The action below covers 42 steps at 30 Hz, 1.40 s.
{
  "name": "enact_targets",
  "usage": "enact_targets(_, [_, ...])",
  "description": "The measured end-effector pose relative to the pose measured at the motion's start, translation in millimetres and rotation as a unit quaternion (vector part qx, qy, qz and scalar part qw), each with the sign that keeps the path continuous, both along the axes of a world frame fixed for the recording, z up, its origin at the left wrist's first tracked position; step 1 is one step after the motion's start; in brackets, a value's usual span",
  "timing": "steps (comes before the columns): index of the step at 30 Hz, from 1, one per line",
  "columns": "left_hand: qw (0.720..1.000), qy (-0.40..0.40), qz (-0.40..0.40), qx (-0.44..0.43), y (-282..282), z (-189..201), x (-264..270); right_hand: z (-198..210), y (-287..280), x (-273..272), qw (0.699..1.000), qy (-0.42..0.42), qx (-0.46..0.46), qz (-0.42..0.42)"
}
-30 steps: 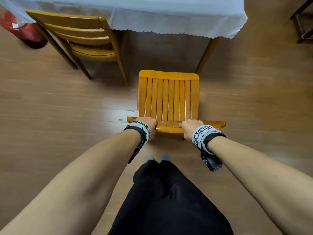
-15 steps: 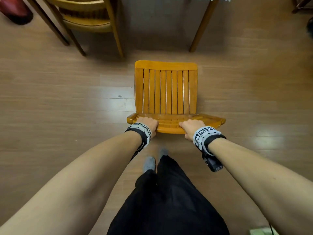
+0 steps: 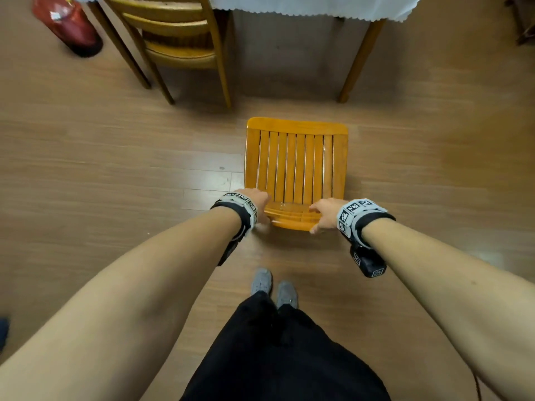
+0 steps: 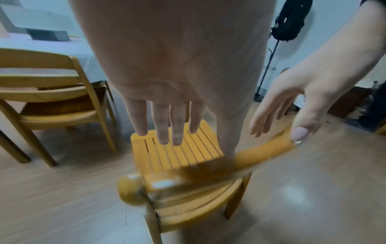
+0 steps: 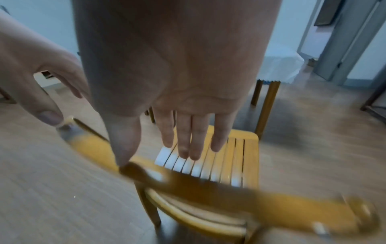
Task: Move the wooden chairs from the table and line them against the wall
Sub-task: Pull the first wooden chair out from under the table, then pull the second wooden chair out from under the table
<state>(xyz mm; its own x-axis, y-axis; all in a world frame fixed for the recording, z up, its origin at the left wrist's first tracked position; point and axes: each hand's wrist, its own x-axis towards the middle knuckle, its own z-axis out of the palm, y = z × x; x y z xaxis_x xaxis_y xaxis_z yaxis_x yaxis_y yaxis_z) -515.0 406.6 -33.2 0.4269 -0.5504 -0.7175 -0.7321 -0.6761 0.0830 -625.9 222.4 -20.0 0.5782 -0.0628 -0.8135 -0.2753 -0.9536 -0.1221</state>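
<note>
Both hands open: left hand (image 3: 254, 202) and right hand (image 3: 325, 214) with straight fingers over the slatted wooden chair's (image 3: 295, 166) curved top rail, thumbs touching. Chair stands on laminate floor (image 3: 115, 175), clear of the cloth-covered worktop (image 3: 312, 5). Second wooden chair (image 3: 179, 33) by the worktop; two visible.

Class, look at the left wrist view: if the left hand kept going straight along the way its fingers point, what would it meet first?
Probably the slatted seat of the orange chair; the left hand has its fingers straight, aimed down over it. Depth is unclear.
</note>
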Motion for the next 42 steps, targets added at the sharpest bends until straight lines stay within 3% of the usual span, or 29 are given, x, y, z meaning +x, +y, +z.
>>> enact_targets(8, [0.992, -0.073, 0.087, -0.062, 25, 107, 85, 81, 23, 120, 0.989, -0.146, -0.003, 0.037])
enact_targets(17, [0.971, -0.185, 0.115, -0.095, 85, 183, 261, 153, 72, 314, 0.962, -0.265, -0.029, 0.066])
enact_targets(26, [0.972, -0.208, 0.076, -0.083, 147, 202, 468, 174, 132, 492, 0.959, -0.276, -0.058, 0.030])
enact_targets(31, [0.972, -0.202, 0.075, -0.090, 160, 204, 557, 180, 143, 570, 0.958, -0.281, -0.056, 0.020])
enact_targets(36, [0.976, -0.182, 0.082, -0.086, 146, 193, 633, 165, 127, 657, 0.965, -0.259, -0.046, 0.012])
enact_targets(42, [0.976, -0.168, 0.107, -0.092, 130, 159, 712, 116, 106, 744, 0.969, -0.245, -0.020, -0.014])
